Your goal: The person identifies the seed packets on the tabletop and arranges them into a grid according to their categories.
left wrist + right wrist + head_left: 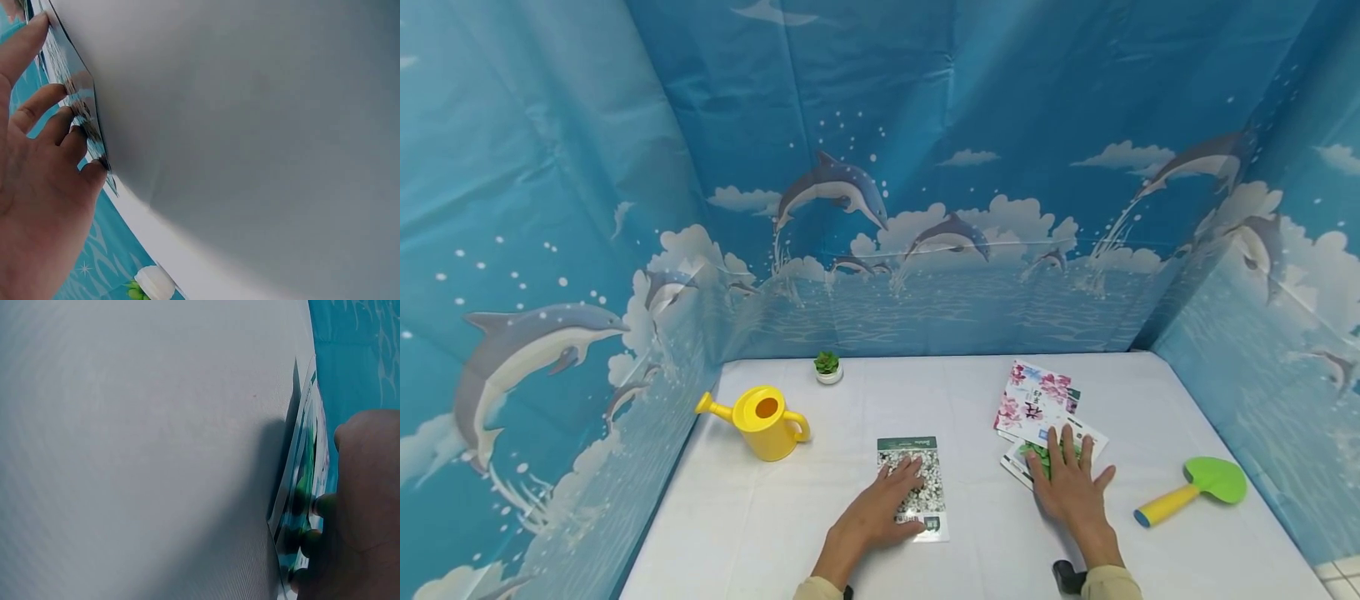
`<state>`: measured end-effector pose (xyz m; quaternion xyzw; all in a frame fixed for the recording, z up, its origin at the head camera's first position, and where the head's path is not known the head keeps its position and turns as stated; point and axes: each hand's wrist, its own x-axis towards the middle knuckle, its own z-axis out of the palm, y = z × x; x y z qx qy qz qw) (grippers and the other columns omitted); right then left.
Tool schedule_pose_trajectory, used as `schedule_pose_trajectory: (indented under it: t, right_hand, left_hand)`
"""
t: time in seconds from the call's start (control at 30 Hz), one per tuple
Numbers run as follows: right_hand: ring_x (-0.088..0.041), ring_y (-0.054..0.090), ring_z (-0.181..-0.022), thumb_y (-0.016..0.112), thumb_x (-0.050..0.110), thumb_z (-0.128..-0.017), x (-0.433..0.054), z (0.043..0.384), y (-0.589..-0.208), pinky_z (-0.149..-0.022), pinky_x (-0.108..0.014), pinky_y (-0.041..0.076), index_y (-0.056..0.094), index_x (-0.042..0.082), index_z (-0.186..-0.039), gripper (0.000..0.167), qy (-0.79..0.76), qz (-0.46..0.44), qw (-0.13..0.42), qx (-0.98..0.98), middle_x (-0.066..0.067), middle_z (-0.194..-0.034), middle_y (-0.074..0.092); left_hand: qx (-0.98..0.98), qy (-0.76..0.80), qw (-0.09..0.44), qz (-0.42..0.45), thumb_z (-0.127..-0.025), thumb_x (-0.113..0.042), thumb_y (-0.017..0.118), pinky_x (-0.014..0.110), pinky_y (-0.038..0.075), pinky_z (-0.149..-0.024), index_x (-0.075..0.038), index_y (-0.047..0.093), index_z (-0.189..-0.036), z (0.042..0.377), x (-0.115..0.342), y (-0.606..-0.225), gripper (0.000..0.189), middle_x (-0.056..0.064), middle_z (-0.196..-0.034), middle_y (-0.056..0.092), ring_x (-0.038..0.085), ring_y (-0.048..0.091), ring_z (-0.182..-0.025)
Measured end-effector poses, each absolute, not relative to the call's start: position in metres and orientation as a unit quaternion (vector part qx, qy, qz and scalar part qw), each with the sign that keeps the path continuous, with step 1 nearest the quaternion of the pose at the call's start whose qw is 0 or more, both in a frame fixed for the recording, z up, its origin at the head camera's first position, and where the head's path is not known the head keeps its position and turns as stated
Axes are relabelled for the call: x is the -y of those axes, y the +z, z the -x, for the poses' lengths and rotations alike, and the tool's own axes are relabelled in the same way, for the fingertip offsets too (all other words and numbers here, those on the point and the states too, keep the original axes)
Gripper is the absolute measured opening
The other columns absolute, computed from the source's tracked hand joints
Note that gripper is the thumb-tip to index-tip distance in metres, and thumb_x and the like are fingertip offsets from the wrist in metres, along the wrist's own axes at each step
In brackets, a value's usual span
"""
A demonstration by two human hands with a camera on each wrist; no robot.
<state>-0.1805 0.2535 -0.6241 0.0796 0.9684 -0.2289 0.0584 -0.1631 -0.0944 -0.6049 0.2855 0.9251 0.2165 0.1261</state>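
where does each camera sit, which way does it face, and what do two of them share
Head: on the person's head, facing forward and down at the table, curtain behind; left grip, right grip and sleeves show.
Left wrist: worn there, low over the table, looking at the left packet; left grip shows at picture left.
Right wrist: worn there, also low, looking at the right packets nearly edge-on; right grip shows at picture right.
Shared: head and left wrist both show the plant.
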Motion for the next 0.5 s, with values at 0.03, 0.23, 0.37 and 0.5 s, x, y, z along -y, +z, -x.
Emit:
schedule_pose_trajectory:
  t: [0.03, 0.23, 0.37, 0.5]
  right_hand:
    - [-0.057, -0.020, -0.158, 0.035, 0.055, -0.114, -0.254, 0.180, -0.624, -0.112, -0.082, -0.024, 0.011, -0.007, -0.168, 0.086, -0.229, -0.080, 0.059, -0.968, -0.032, -0.175, -0.006]
    - [-0.056, -0.021, -0.158, 0.035, 0.055, -0.114, -0.254, 0.180, -0.623, -0.112, -0.081, -0.024, 0.011, -0.007, -0.168, 0.086, -0.229, -0.080, 0.062, -0.968, -0.032, -0.175, -0.006]
    - [-0.057, -0.021, -0.158, 0.034, 0.056, -0.114, -0.254, 0.181, -0.623, -0.112, -0.082, -0.023, 0.011, -0.007, -0.168, 0.087, -0.228, -0.079, 0.061, -0.969, -0.032, -0.175, -0.006]
    - [-0.057, -0.021, -0.158, 0.033, 0.057, -0.114, -0.255, 0.181, -0.623, -0.112, -0.081, -0.024, 0.012, -0.007, -0.168, 0.087, -0.226, -0.078, 0.062, -0.969, -0.032, -0.175, -0.006]
  left_hand:
    - [-0.925, 0.216, 0.125, -0.285, -0.097, -0.038, 0.081, 0.044, 0.021, -0.134, -0.016, 0.056, -0.158, 0.162, 0.095, -0.604, 0.070, -0.003, -0.177, 0.032, 0.020, 0.025, -0.165]
    - [-0.926, 0.218, 0.117, -0.283, -0.096, -0.038, 0.082, 0.045, 0.022, -0.133, -0.015, 0.057, -0.157, 0.152, 0.100, -0.603, 0.070, -0.002, -0.176, 0.034, 0.021, 0.027, -0.164]
    - [-0.923, 0.232, 0.115, -0.284, -0.096, -0.037, 0.082, 0.044, 0.022, -0.133, -0.014, 0.057, -0.156, 0.147, 0.105, -0.604, 0.069, -0.002, -0.176, 0.034, 0.022, 0.028, -0.164]
    - [-0.919, 0.237, 0.108, -0.295, -0.096, -0.036, 0.082, 0.045, 0.023, -0.133, -0.013, 0.058, -0.155, 0.143, 0.110, -0.606, 0.068, 0.000, -0.175, 0.036, 0.024, 0.029, -0.163]
